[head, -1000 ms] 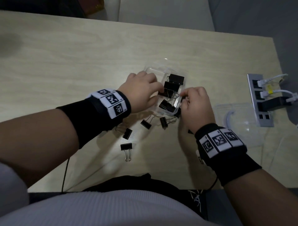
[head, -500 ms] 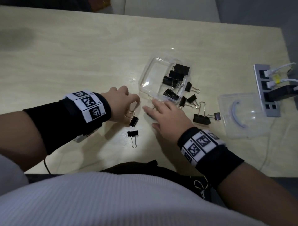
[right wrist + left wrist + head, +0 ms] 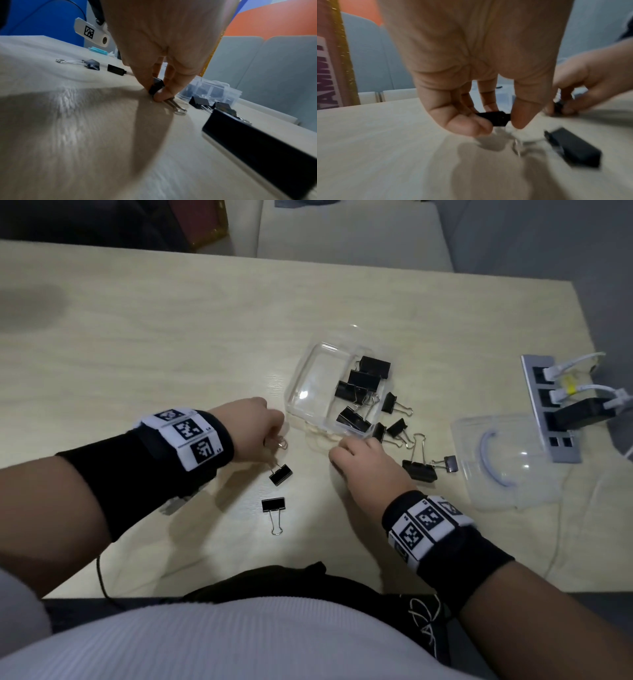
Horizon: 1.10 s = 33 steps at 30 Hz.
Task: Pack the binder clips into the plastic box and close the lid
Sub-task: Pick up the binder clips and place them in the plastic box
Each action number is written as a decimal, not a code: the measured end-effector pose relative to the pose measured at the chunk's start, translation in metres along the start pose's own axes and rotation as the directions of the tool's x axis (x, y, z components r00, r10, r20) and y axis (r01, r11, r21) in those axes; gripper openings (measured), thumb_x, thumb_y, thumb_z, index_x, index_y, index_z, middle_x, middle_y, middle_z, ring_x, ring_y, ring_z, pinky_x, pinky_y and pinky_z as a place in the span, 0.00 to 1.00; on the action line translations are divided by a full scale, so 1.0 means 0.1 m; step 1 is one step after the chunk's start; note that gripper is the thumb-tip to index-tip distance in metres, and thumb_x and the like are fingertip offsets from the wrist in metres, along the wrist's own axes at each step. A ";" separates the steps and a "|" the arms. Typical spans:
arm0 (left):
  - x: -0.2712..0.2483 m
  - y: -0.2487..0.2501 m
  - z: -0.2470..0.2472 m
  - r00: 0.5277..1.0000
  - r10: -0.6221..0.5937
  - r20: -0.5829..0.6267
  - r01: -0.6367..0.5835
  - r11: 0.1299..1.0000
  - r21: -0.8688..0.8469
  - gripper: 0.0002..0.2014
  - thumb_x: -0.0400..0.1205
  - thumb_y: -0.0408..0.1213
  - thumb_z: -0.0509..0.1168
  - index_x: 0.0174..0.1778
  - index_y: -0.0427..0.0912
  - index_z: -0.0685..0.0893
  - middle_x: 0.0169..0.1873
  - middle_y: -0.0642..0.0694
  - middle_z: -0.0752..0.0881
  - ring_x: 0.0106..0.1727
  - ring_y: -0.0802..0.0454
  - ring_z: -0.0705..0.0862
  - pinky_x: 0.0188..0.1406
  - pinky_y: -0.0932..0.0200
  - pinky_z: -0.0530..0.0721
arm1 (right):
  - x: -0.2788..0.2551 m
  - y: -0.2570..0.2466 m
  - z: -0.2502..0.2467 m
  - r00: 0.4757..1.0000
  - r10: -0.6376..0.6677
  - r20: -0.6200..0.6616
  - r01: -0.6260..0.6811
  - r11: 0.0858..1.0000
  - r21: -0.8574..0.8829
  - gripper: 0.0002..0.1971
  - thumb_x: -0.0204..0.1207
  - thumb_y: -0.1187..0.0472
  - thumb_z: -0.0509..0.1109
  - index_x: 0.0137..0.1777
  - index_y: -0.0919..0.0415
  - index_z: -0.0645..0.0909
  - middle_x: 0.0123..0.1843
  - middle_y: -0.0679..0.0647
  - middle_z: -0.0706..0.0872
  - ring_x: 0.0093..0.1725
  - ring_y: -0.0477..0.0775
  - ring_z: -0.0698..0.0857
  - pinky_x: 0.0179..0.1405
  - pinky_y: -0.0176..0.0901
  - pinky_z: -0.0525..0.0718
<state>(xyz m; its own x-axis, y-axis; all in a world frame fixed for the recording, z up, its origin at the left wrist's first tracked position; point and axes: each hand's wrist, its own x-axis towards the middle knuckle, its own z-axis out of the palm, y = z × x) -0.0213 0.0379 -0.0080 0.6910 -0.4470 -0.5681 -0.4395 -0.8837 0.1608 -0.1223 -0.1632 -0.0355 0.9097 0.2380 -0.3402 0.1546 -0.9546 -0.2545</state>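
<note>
Each hand pinches a clip off the surface: left hand (image 3: pixel 476 75) on one clip (image 3: pixel 494 119), right hand (image 3: pixel 164 44) on another (image 3: pixel 156 86). Several clips lie loose beside the box (image 3: pixel 308 392); its lid (image 3: pixel 507 460) is off. Next: lift both into the box.

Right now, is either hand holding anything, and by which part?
Left hand pinches a binder clip by its black body; right hand pinches another clip likewise.

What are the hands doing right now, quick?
Left hand: pinching a small black binder clip just above the table.
Right hand: pinching another black clip that lies on the table.
</note>
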 end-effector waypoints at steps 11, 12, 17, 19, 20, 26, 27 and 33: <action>0.38 0.19 -0.58 0.938 -0.030 -0.347 -0.068 0.961 -0.267 0.19 0.72 0.47 0.72 0.58 0.51 0.83 0.55 0.46 0.82 0.50 0.48 0.82 0.49 0.56 0.78 | -0.01 0.11 0.07 0.996 -0.039 -0.076 0.043 0.998 0.043 0.06 0.80 0.64 0.64 0.51 0.63 0.81 0.58 0.57 0.78 0.55 0.59 0.76 0.47 0.53 0.84; 0.42 0.21 -0.57 0.943 -0.033 -0.330 -0.051 0.969 -0.243 0.22 0.72 0.49 0.72 0.62 0.51 0.82 0.59 0.45 0.79 0.54 0.46 0.82 0.52 0.53 0.80 | -0.01 0.12 0.05 0.998 -0.042 -0.049 0.044 0.998 0.048 0.06 0.80 0.65 0.63 0.52 0.63 0.81 0.59 0.57 0.77 0.56 0.59 0.75 0.48 0.53 0.83; 0.49 0.23 -0.45 0.966 -0.028 -0.256 -0.009 0.990 -0.141 0.34 0.68 0.53 0.76 0.70 0.48 0.77 0.70 0.46 0.72 0.61 0.44 0.81 0.60 0.47 0.82 | -0.05 0.14 -0.03 0.999 -0.034 -0.029 0.036 0.995 0.089 0.06 0.78 0.65 0.66 0.51 0.60 0.82 0.57 0.55 0.79 0.57 0.58 0.76 0.55 0.49 0.80; 0.48 0.20 -0.43 0.962 -0.047 -0.269 0.002 0.986 -0.167 0.36 0.66 0.52 0.77 0.69 0.44 0.78 0.68 0.45 0.73 0.58 0.44 0.83 0.60 0.46 0.82 | -0.08 0.12 -0.11 0.997 -0.007 -0.075 0.023 0.976 0.217 0.06 0.76 0.62 0.70 0.52 0.57 0.84 0.57 0.51 0.80 0.59 0.53 0.76 0.59 0.42 0.78; 0.46 0.19 -0.42 0.961 -0.059 -0.272 0.010 0.984 -0.177 0.36 0.65 0.52 0.78 0.69 0.43 0.78 0.67 0.44 0.74 0.56 0.44 0.84 0.59 0.46 0.83 | -0.09 0.09 -0.17 0.994 0.018 -0.111 0.016 0.954 0.299 0.07 0.74 0.63 0.72 0.51 0.56 0.84 0.56 0.50 0.81 0.58 0.49 0.77 0.59 0.36 0.77; 0.34 0.24 -0.29 0.973 -0.016 -0.230 -0.023 0.986 -0.165 0.30 0.66 0.51 0.77 0.63 0.45 0.82 0.56 0.45 0.82 0.49 0.48 0.83 0.53 0.52 0.82 | 0.12 -0.11 -0.60 0.919 0.265 -0.293 -0.014 0.763 0.647 0.11 0.74 0.65 0.72 0.55 0.54 0.86 0.54 0.46 0.81 0.48 0.36 0.82 0.53 0.20 0.77; 0.32 0.25 -0.27 0.975 0.002 -0.224 -0.041 0.985 -0.170 0.28 0.67 0.50 0.77 0.62 0.46 0.82 0.55 0.46 0.83 0.47 0.50 0.82 0.50 0.54 0.81 | 0.19 -0.11 -0.65 0.917 0.276 -0.287 -0.027 0.763 0.646 0.14 0.75 0.63 0.72 0.60 0.53 0.85 0.58 0.47 0.82 0.52 0.39 0.83 0.56 0.25 0.77; 0.13 0.19 -0.22 0.979 0.015 -0.204 -0.049 0.985 -0.163 0.11 0.77 0.41 0.65 0.54 0.47 0.79 0.47 0.49 0.86 0.45 0.48 0.81 0.44 0.56 0.77 | 0.34 -0.02 -0.78 0.965 0.224 -0.134 -0.136 0.870 0.474 0.29 0.78 0.53 0.70 0.78 0.46 0.68 0.77 0.51 0.73 0.69 0.52 0.79 0.69 0.46 0.76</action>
<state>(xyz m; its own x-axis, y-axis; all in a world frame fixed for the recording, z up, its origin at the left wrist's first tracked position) -0.0080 0.0126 0.0059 0.7866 -0.4791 -0.3895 -0.3736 -0.8715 0.3177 -0.0620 -0.1672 0.0240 0.9644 -0.0084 -0.2643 -0.1724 -0.7778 -0.6044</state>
